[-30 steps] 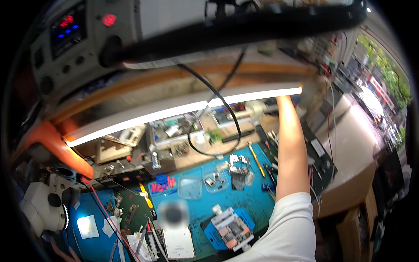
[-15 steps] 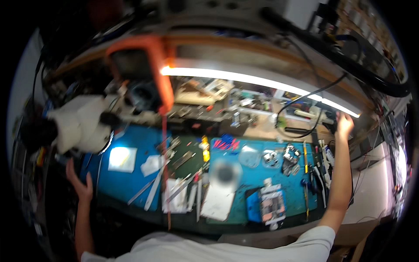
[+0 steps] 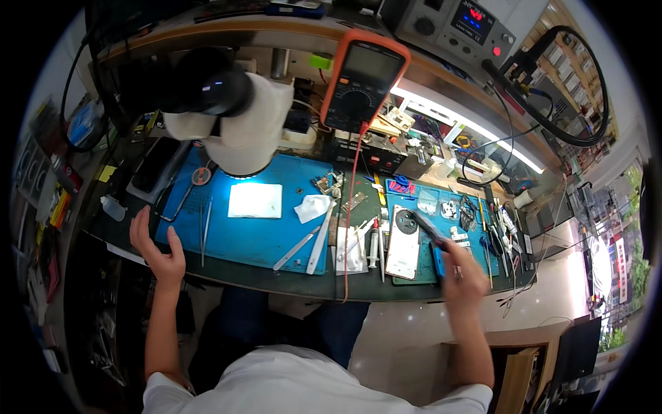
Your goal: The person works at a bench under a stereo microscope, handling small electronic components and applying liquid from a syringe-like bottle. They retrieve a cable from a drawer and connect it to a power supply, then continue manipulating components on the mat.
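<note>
My left hand [image 3: 160, 250] is open over the bench's front left edge, fingers apart and nothing in them. Near it lie a small clear bottle [image 3: 113, 208] and thin tweezers [image 3: 206, 231] on the blue mat [image 3: 265, 241]. My right hand [image 3: 463, 274], slightly blurred, is closed around a dark slim tool [image 3: 429, 226] whose exact kind I cannot make out. The tool's tip points up and left, by the round black part of a white phone back panel [image 3: 403, 254]. Partly behind that hand shows a blue object [image 3: 438, 261].
A white microscope [image 3: 252, 131] lights a white pad [image 3: 255, 201] on the mat. An orange multimeter [image 3: 363, 79] hangs at the shelf with its red lead [image 3: 353, 186] crossing the bench. A syringe [image 3: 374, 245] lies mid-bench; a black cable [image 3: 603, 103] loops at upper right.
My right hand has come from the far right, under the light strip, to the near right mat and now holds a dark slim tool. The view has shifted; my left hand stays open.
</note>
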